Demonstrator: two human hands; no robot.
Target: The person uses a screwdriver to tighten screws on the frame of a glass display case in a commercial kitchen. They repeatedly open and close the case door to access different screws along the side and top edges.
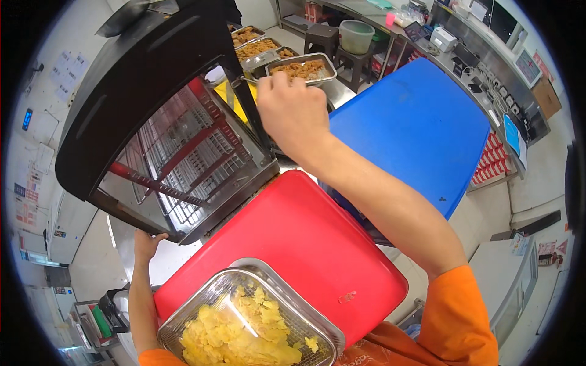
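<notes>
A black-framed food warmer cabinet [79, 152] with glass, red rails and wire racks stands at the left, tilted in the view. At its lower front corner is my left hand [146, 245], thumb laid along the base and fingers around the corner. My right hand [294, 113] is raised beside the cabinet's right-hand post, its fingers curled; whatever is inside them is hidden. Below the cabinet lies a red lid [305, 229]. On its near part rests a metal tray [323, 320] with a wire rack and yellow chip-like pieces [238, 329], seemingly under a clear cover.
A big blue lid [415, 134] lies to the right of my right arm. Behind my right hand stand metal trays of fried food [305, 68]. A whitish bucket [356, 36] sits on a stool farther back. A counter with devices [482, 79] runs along the right.
</notes>
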